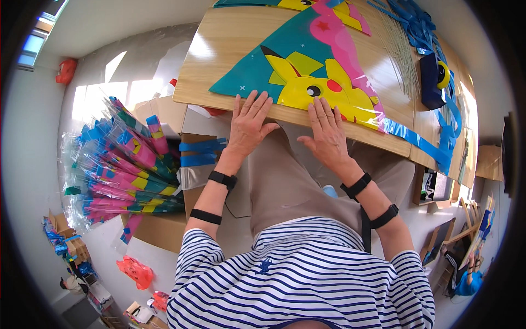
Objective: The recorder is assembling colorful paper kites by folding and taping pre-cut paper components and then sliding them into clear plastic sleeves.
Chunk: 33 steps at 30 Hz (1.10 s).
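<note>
A printed sheet (300, 77) lies on the wooden table (227, 41), its long lower edge running along the side nearest us. We see a broad triangle that narrows toward the far side. The ground is deep teal, dotted with small white sparkles. Across the lower middle spreads a bright yellow cartoon face, cut off at the bottom edge, with a black-tipped ear, a round dark eye with a white highlight, and a red cheek spot. Down the right side runs a pink band with a wavy border and a red star. The surface looks smooth, with a slight gloss near the right corner, where a shiny blue strip (419, 142) trails away over the table.

Our left hand (250, 127) lies palm down, fingers straight and slightly parted, the tips on the sheet's lower edge and the thumb pointing right. Our right hand (327, 132) lies likewise, its fingers stretched over the yellow face and the thumb spread to the left. Neither hand grasps anything; both simply touch the sheet with flat fingers.

To the right we have thin pale sticks (401, 52), a tape dispenser (431, 82) and a heap of blue ribbon (411, 21). At left, colourful wrapped bundles (134, 172) fan out from a cardboard box (159, 230).
</note>
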Tool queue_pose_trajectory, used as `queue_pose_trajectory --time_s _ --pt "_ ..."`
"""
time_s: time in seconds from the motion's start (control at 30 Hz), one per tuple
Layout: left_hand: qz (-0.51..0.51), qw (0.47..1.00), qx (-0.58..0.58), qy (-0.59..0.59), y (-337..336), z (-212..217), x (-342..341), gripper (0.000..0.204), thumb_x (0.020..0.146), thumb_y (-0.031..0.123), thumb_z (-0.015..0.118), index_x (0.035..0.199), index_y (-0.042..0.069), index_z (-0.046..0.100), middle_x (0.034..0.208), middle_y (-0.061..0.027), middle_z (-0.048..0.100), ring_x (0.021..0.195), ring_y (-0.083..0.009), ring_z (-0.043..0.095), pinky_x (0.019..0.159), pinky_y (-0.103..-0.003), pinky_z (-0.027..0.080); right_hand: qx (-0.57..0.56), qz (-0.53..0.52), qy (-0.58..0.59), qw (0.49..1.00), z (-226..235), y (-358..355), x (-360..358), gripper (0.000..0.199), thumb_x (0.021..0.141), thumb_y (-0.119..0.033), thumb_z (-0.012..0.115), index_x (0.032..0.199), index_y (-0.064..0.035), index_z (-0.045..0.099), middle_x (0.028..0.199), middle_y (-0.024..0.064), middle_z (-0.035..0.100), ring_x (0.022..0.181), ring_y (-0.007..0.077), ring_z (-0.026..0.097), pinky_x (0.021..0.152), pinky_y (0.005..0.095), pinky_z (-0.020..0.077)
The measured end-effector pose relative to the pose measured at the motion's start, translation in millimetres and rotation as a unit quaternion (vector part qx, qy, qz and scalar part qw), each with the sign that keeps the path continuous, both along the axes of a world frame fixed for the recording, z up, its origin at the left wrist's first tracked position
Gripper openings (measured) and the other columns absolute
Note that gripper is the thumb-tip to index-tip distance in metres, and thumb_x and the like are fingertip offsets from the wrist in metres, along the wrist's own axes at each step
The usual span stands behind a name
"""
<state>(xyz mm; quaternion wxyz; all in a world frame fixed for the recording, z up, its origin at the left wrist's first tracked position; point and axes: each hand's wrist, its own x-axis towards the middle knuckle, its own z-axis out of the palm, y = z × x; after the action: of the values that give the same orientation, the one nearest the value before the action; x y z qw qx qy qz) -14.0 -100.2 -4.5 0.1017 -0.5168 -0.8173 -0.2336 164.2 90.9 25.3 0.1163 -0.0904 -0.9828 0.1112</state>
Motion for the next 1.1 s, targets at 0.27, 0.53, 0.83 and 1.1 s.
queue_pose_trajectory --time_s 0.27,0.53,0.83,1.1 --pt "-0.014 0.999 -0.035 0.011 -8 6 -10 0.074 0.084 0.049 0.073 0.146 0.013 0.055 0.155 -0.0027 0.051 0.147 -0.0244 0.042 0.124 -0.06 0.018 0.0 0.018 -0.023 1.0 -14 -17 -22 0.099 0.079 -0.041 0.081 0.156 0.0004 0.036 0.165 0.0173 0.031 0.156 0.0322 0.025 0.125 0.0537 0.0196" --pt "-0.003 1.0 -0.023 0.009 -32 4 -26 0.087 0.08 0.057 0.072 0.151 0.012 0.05 0.16 -0.0048 0.045 0.15 -0.0258 0.037 0.125 -0.059 0.016 -0.009 0.016 -0.034 0.999 -9 -22 -24 0.1 0.076 -0.037 0.084 0.155 0.0019 0.035 0.165 0.0193 0.029 0.155 0.0351 0.024 0.125 0.0537 0.0206" --pt "0.043 0.998 -0.038 0.016 -51 -3 -42 0.088 0.082 0.062 0.068 0.152 0.013 0.049 0.16 -0.0038 0.045 0.15 -0.0235 0.037 0.124 -0.063 0.014 -0.023 0.008 -0.03 0.999 -14 -24 -26 0.103 0.076 -0.032 0.084 0.157 0.0016 0.031 0.166 0.0199 0.028 0.156 0.0357 0.022 0.126 0.0518 0.0176" --pt "0.045 0.997 -0.055 0.019 -56 1 -53 0.083 0.081 0.062 0.068 0.149 0.018 0.052 0.155 0.0023 0.05 0.147 -0.0177 0.042 0.123 -0.067 0.006 -0.018 0.013 -0.041 0.999 -14 -22 -27 0.102 0.077 -0.03 0.084 0.157 0.0015 0.031 0.166 0.0199 0.028 0.156 0.036 0.022 0.126 0.0521 0.0185"
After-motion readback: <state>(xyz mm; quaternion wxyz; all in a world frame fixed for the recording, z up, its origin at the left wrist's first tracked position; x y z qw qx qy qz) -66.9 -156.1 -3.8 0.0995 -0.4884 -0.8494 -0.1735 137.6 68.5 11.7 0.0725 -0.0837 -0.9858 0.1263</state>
